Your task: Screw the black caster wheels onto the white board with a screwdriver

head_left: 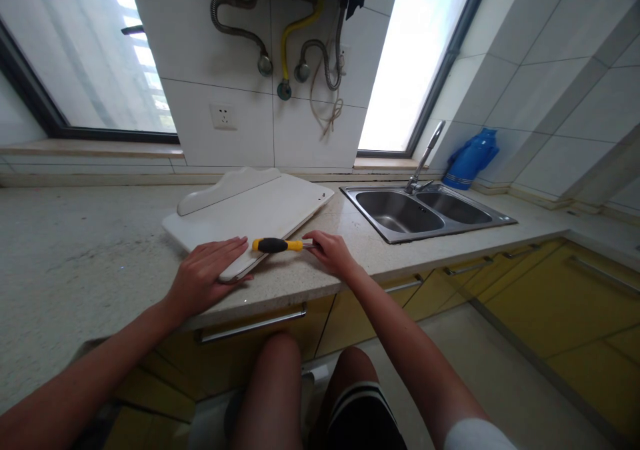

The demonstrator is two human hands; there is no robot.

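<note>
A white board-like panel (240,213) with a raised wavy back edge lies slanted on the countertop. My left hand (205,273) is closed around its near corner, palm on top and thumb side below. A screwdriver (273,245) with a yellow and black handle is in my right hand (331,253), gripped by its metal shaft. The handle points left, over or against the panel's near edge; I cannot tell whether it touches. Two small dark holes show at the panel's right corner.
To the right is a double steel sink (400,213) with a faucet (425,153). A blue thermos-like container (471,159) stands behind it. Pipes (285,43) hang on the wall above a socket (223,117). Yellow cabinets with bar handles (253,325) sit below the speckled countertop (100,257).
</note>
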